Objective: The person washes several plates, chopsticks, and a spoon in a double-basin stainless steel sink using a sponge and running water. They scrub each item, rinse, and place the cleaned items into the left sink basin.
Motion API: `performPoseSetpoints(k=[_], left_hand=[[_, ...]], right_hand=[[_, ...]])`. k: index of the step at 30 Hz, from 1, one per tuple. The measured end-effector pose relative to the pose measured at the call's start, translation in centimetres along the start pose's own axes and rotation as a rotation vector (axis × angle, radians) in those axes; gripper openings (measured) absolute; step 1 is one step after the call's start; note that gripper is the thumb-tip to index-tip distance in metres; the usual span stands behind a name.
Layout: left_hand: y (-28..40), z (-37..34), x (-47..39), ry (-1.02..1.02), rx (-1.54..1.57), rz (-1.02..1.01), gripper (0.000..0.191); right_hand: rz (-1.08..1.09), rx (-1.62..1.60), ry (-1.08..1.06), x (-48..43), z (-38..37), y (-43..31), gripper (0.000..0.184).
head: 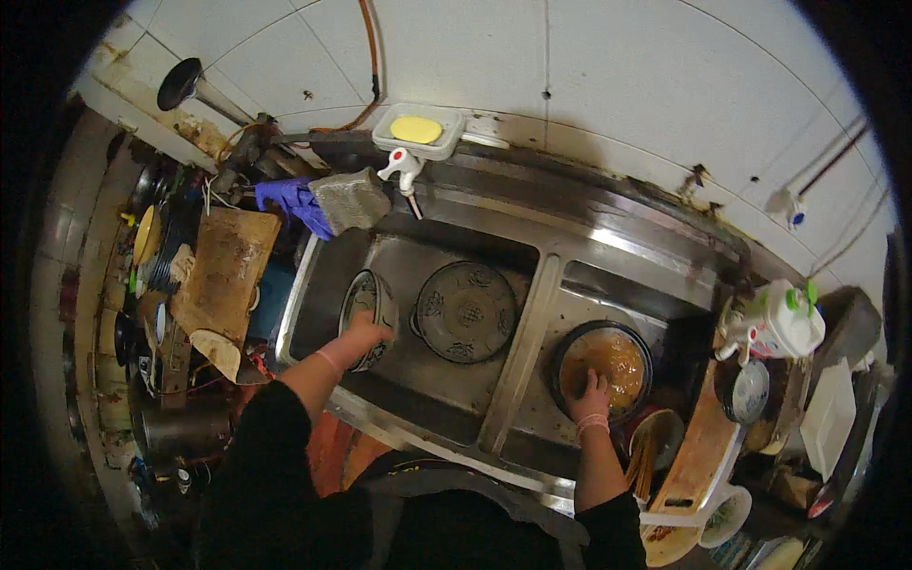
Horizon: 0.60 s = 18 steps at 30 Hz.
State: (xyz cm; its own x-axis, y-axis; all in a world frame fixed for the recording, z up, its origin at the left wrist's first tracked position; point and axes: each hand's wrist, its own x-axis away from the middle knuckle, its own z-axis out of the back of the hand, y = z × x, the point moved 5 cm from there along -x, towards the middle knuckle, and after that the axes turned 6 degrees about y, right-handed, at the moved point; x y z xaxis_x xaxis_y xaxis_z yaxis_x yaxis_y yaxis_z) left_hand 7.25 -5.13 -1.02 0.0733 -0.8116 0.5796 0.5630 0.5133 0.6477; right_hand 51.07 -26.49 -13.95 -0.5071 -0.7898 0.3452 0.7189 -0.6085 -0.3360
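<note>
My left hand (365, 339) grips a patterned bowl (385, 303) by its side and holds it tipped over at the left of the sink's left basin (399, 253). Beside it, a round dish (467, 310) with dark patterns around its rim rests on the basin floor. In the right basin (548, 342) stands a dark-rimmed round vessel (645, 399) of cloudy orange-brown liquid (605, 356). My right hand (593, 402) reaches over its near edge into the liquid. The fingertips are partly hidden, so whether they hold anything is unclear.
A white tap (404, 167) hangs over the left basin, near yellow soap (416, 130), a grey cloth (350, 201) and purple gloves (288, 203). Chopsticks (643, 456), a wooden board (695, 445) and a white jug (787, 320) stand to the right; another board (231, 271) leans left.
</note>
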Motion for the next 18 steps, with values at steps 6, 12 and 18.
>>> performPoseSetpoints(k=[6, 12, 18], left_hand=[[-5.4, -0.7, -5.3, 0.138, -0.834, -0.238, 0.039], [-10.7, -3.1, -8.5, 0.068, -1.094, -0.296, 0.029], [-15.8, -3.9, -10.8, 0.07, -1.114, -0.23, 0.024]], right_hand=[[-0.155, -0.095, -0.232, -1.4, -1.7, 1.2, 0.091], [-0.477, -0.162, -0.133, -2.4, -0.8, 5.2, 0.062], [-0.957, -0.89, 0.488, -1.2, -0.8, 7.0, 0.049]])
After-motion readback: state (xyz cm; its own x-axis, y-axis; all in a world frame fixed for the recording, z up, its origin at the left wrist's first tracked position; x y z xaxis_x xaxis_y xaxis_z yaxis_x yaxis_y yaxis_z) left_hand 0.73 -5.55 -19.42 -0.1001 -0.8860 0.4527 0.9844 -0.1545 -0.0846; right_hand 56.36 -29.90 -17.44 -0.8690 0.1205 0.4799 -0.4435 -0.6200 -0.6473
